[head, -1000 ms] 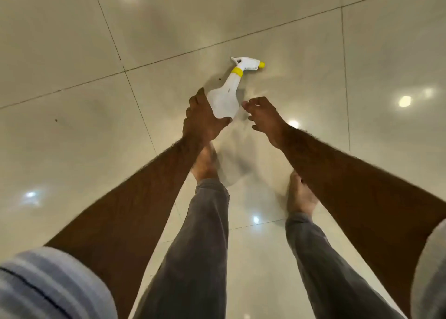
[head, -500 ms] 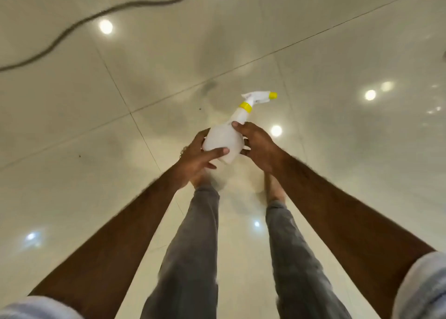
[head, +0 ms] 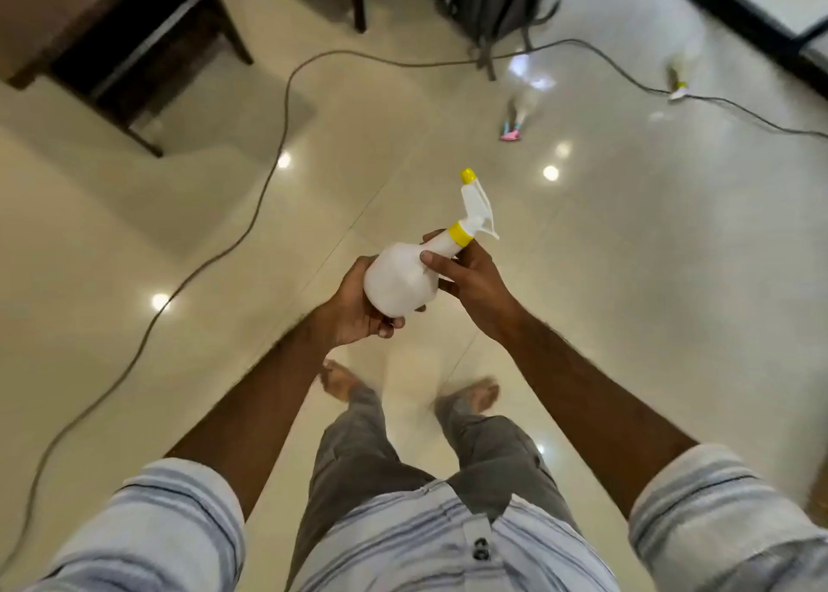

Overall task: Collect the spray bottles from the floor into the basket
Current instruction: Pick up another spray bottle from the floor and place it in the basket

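Three spray bottles: one (head: 405, 277) at centre, clasped by left grip (head: 356, 307) and right grip (head: 470, 277), nozzle toward upper right; two blurred on the floor (head: 672, 277), upper right.

Colours, head view
White spray bottle (head: 401, 284) with yellow collar and yellow nozzle tip; cream glossy floor tiles (head: 627, 277); grey cable (head: 269, 174); dark brown table (head: 112, 31); grey trousers (head: 358, 457); pale shirt (head: 403, 542), blue-grey stripes; far bottle (head: 515, 118) pink-headed, blurred.
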The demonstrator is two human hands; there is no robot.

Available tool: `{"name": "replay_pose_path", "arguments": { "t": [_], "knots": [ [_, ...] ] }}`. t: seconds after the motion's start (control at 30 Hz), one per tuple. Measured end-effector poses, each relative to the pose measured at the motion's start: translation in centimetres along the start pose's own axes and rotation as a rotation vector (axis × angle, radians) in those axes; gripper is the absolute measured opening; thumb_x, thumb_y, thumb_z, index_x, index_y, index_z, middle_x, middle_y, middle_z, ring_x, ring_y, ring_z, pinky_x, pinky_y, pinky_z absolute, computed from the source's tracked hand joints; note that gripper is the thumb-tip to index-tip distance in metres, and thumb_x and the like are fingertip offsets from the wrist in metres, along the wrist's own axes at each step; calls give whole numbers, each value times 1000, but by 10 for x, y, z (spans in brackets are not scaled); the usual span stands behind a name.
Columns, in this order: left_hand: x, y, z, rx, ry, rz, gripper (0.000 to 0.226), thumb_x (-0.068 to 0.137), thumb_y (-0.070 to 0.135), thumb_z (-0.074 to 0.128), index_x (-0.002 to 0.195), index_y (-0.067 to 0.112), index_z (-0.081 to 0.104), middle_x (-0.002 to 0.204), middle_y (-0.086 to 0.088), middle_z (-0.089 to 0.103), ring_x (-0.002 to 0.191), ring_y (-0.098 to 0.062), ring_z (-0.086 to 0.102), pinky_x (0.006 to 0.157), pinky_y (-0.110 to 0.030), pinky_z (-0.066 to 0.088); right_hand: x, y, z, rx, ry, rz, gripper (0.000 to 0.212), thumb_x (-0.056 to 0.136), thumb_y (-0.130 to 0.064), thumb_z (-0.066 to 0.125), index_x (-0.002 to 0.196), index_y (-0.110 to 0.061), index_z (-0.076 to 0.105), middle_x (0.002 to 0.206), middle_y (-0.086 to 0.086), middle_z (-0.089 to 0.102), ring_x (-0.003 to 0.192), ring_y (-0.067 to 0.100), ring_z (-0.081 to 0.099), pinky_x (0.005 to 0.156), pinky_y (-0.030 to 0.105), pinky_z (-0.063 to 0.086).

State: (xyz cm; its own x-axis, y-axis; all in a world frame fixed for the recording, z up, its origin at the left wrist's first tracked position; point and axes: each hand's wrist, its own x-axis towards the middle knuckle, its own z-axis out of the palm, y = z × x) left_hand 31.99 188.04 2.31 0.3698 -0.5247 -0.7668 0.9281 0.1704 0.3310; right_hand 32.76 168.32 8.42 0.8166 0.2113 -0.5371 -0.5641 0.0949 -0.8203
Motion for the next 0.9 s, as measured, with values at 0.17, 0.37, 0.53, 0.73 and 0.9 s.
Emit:
{"name": "replay_pose_path", "arguments": {
  "t": [0.17,0.37,0.53,0.73,0.9],
  "knots": [
    [32,19,127,332,-239,-229,79,84,72,37,114,5,65,90,-24,66,42,-21,48,42,-22,38,-85,-50,-116,-18,-27,-223,33,89,-19,73,116,-5,62,120,22,65,112,32,65,92,41,57],
    [107,15,332,626,-195,-61,64,91,60,44,128,10,59,117,-25,66,92,-47,70,58,-45,60,-194,-70,-277,-119,485,-376,27,82,-25,79,106,-18,70,111,0,73,105,12,68,88,20,53],
    [166,-18,503,1008,-284,106,46,94,64,38,122,38,65,121,-5,70,105,-29,70,71,-44,60,-270,-69,-398,-83,781,-390,28,81,-31,80,104,-19,69,106,-3,74,100,9,68,90,26,53],
    [252,-80,673,1323,-523,130,52,96,59,42,131,24,54,132,-5,61,116,-27,62,78,-38,57,-350,-51,-528,13,1056,-367,34,80,-25,81,109,-16,66,107,-3,72,95,1,65,81,15,53],
    [327,-134,795,1325,-697,123,40,98,41,55,129,17,49,132,-4,56,115,-22,61,74,-33,57,-403,-40,-642,42,1301,-296,39,83,-29,78,117,-17,64,116,-4,69,100,8,66,78,15,51]
  ]
}}
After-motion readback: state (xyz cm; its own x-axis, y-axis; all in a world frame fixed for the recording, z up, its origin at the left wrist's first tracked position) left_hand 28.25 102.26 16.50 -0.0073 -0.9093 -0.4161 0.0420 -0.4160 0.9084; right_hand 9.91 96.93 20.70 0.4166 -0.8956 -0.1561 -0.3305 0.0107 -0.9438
